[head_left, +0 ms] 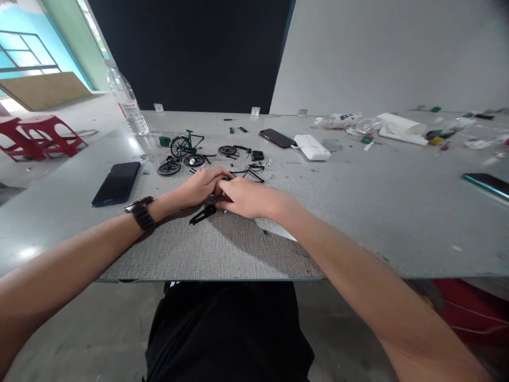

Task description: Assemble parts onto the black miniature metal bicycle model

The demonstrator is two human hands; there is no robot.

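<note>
My left hand and my right hand meet over the table, fingers curled and pressed together. Whatever lies between the fingertips is hidden. Just below them, a slim black part juts out toward the lower left; whether the fingers hold it I cannot tell. Beyond my hands stands a small green model bicycle. Around it lie black model-bicycle parts, among them a loose wheel, a second wheel and a black frame piece close past my right hand.
A dark blue phone lies left, before a water bottle. At the back, another phone is cabled to a white power bank. Right are a lying bottle, a paper roll and a third phone.
</note>
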